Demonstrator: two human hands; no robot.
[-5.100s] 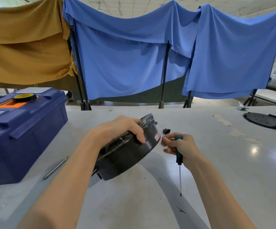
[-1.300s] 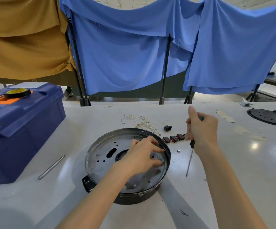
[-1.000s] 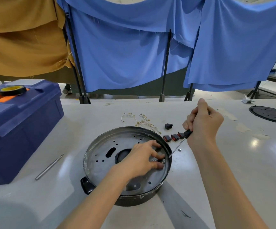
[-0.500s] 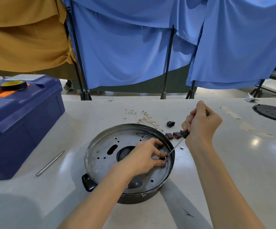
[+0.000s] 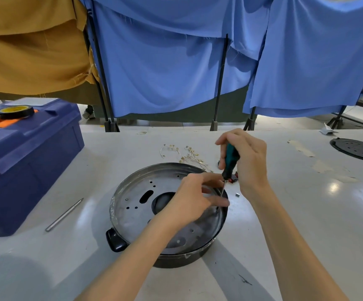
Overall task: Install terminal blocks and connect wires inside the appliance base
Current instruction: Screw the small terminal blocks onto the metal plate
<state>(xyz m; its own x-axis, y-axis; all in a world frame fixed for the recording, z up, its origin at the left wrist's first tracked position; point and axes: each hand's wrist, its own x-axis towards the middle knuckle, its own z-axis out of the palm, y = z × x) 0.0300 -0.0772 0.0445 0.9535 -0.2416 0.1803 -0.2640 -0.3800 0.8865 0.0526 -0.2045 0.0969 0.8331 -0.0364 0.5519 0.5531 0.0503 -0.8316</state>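
Note:
The round black appliance base (image 5: 137, 205) lies on the white table with its perforated metal plate facing up. My left hand (image 5: 194, 197) reaches into its right side, fingers around a small part that I cannot make out, near the screwdriver tip. My right hand (image 5: 246, 158) grips the green-and-black handle of a screwdriver (image 5: 228, 165), held nearly upright with its tip down at the plate's right rim. Red-and-black terminal blocks (image 5: 233, 178) lie just behind the rim, mostly hidden by my right hand. A bundle of short wires with metal lugs (image 5: 187, 154) lies behind the base.
A blue toolbox (image 5: 24, 157) with a tape roll (image 5: 15, 111) on top stands at left. A metal rod (image 5: 64, 214) lies in front of it. A small metal piece (image 5: 237, 194) sits right of the base. A black perforated cover (image 5: 356, 149) lies far right. Cloth-draped stands line the table's back edge.
My right hand has raised the screwdriver from a slant to nearly upright over the base's right rim. My left hand stays at the same spot inside the base.

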